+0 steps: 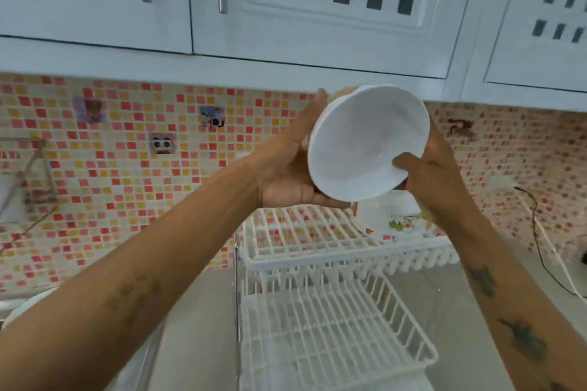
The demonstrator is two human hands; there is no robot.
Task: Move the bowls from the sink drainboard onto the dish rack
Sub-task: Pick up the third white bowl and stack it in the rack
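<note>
A white bowl [365, 143] is held up in the air above the dish rack, tilted so its inside faces me. My left hand [286, 165] cups its left side and underside, fingers reaching up past the rim. My right hand [435, 165] grips the lower right rim with the thumb inside the bowl. The white wire dish rack [320, 320] stands below on the counter, with an upper tier [305, 235] and a lower tier. Another white dish with a printed pattern [397, 216] stands on the upper tier's right side, partly hidden behind my right wrist.
White wall cabinets [317, 9] hang close above the bowl. A mosaic tile backsplash [127, 168] runs behind. A black cable [540, 241] trails on the counter at the right. A white rounded object [22, 308] shows at the lower left edge.
</note>
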